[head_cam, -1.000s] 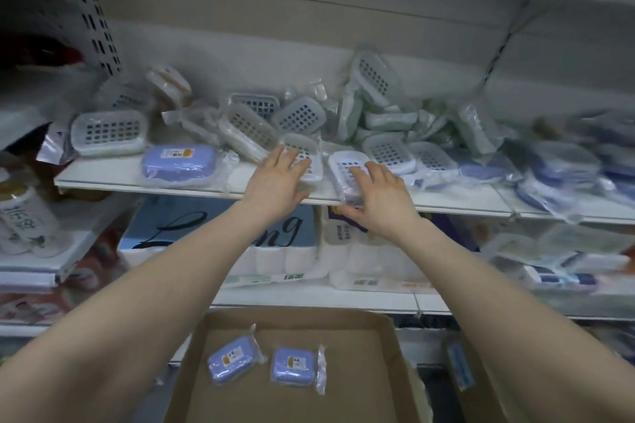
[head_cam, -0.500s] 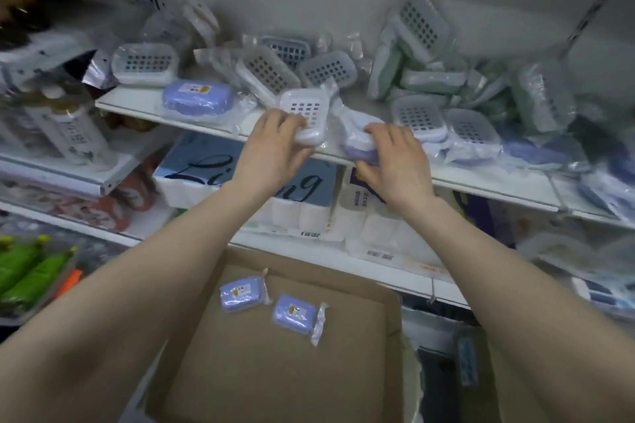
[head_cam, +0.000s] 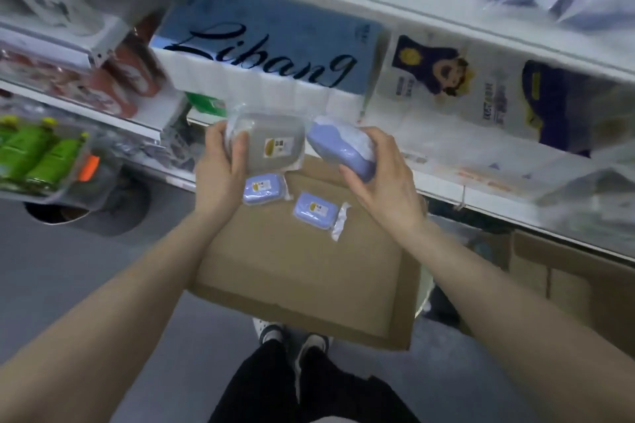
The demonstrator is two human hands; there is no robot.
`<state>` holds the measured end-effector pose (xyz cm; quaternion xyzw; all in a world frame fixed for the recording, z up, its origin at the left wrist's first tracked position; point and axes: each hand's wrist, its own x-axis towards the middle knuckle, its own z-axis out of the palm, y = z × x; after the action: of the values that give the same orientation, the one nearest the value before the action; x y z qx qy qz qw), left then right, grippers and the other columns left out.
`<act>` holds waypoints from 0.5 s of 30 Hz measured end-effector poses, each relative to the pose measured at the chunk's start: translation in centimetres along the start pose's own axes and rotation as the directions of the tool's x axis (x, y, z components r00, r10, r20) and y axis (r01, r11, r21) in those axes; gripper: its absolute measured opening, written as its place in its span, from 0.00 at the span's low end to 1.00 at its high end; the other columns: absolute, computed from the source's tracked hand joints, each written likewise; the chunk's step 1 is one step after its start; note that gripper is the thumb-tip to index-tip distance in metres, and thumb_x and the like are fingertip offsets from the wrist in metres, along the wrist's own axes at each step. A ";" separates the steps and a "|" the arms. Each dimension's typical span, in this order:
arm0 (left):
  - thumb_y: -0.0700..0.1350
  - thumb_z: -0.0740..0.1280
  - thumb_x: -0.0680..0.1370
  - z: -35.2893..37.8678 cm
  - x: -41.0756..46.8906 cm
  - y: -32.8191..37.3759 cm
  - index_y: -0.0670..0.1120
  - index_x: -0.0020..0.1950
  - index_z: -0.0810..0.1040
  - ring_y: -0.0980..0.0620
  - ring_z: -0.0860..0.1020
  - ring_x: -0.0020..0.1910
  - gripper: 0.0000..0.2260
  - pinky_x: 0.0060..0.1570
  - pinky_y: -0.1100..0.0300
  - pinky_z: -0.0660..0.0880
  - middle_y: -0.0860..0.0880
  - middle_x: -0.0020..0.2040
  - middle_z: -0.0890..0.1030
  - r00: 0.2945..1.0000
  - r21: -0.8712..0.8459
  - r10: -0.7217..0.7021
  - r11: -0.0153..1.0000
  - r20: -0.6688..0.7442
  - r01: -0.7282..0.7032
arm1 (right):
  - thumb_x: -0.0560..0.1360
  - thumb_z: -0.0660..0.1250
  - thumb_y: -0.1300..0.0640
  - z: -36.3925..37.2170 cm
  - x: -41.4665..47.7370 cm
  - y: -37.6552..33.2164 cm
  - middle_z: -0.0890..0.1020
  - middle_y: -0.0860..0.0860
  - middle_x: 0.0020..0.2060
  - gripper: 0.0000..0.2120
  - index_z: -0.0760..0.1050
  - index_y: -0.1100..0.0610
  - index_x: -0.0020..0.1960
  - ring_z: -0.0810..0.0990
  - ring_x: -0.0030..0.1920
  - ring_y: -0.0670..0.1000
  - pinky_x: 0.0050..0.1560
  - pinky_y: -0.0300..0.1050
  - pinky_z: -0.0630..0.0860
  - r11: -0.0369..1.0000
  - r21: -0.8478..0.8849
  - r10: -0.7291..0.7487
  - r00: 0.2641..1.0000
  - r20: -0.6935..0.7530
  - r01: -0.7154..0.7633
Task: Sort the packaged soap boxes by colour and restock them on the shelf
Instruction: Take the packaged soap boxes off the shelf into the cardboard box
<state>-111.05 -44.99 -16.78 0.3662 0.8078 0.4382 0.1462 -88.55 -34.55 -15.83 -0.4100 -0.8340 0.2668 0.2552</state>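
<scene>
Figure: two packaged soap boxes held above the open cardboard box (head_cam: 302, 271), the reference landmark here. The left hand (head_cam: 220, 168) clasps a grey soap box (head_cam: 275, 142) over the carton's far left corner, thumb across its labelled face and fingers behind, the grip closed around one short end. The right hand (head_cam: 381, 178) wraps a lilac soap box (head_cam: 340, 146) over the carton's far edge, fingers curled across its top and thumb beneath, closed firmly. Two more lilac boxes, one (head_cam: 264, 188) at the far left of the carton floor and another (head_cam: 316, 210) just beside it toward the centre, lie flat, apart from each other. Each pack is sealed in clear film, which probably makes it slippery; the shells look rigid and light, so a one-handed pinch across the narrow width, not on the loose film tail, should hold best. The shelf edge (head_cam: 395, 2) to be restocked runs beyond and above the carton.
</scene>
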 end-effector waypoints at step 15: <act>0.65 0.57 0.78 8.5 -2.0 -23.3 0.53 0.60 0.70 0.44 0.82 0.39 0.19 0.51 0.45 0.78 0.47 0.53 0.78 0.703 0.343 -0.564 0.824 0.433 0.451 | 0.78 0.65 0.45 20.4 -4.1 14.3 0.67 0.54 0.68 0.27 0.64 0.51 0.74 0.72 0.62 0.52 0.55 0.38 0.65 0.694 -0.004 0.693 0.667 0.274 -0.720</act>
<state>-115.78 -49.44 -40.81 0.2452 0.8490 0.1774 0.4332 -91.70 -35.22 -40.88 -0.6494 -0.6201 0.4380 0.0438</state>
